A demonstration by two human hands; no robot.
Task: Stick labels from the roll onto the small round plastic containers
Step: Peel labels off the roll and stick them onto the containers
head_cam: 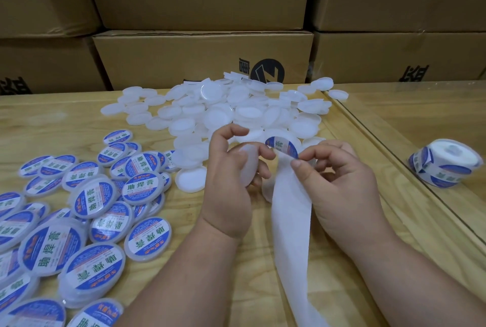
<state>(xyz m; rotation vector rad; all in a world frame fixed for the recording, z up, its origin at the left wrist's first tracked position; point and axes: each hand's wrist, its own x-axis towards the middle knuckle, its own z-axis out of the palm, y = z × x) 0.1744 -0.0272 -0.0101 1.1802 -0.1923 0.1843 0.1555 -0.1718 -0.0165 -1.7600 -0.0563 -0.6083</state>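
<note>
Over the middle of the wooden surface (236, 261), both hands meet, forearms coming in from the lower edge and angling toward each other. The left hand (228, 184) is turned palm-inward, its fingers curled round a plain white container (248, 166) held on edge, with the index finger arched above it and the thumb behind. The right hand (339, 176) sits just beside it, thumb and index fingertip pinching the lower edge of a blue-and-white label (282, 146), the other fingers curled loosely beneath. That label stands partly lifted from the white backing strip (289, 221), which runs down between the two wrists toward the near edge of the view. The label is close to the held container; whether they touch cannot be told.

Behind the hands lies a heap of unlabelled containers (223, 111), spreading toward the far side of the surface. To the left, a spread of labelled containers (86, 211) lies face up, overlapping one another. The label roll (444, 166) stands well apart on the right, beyond a raised wooden edge. Stacked cardboard boxes (205, 55) with black printing fill the background.
</note>
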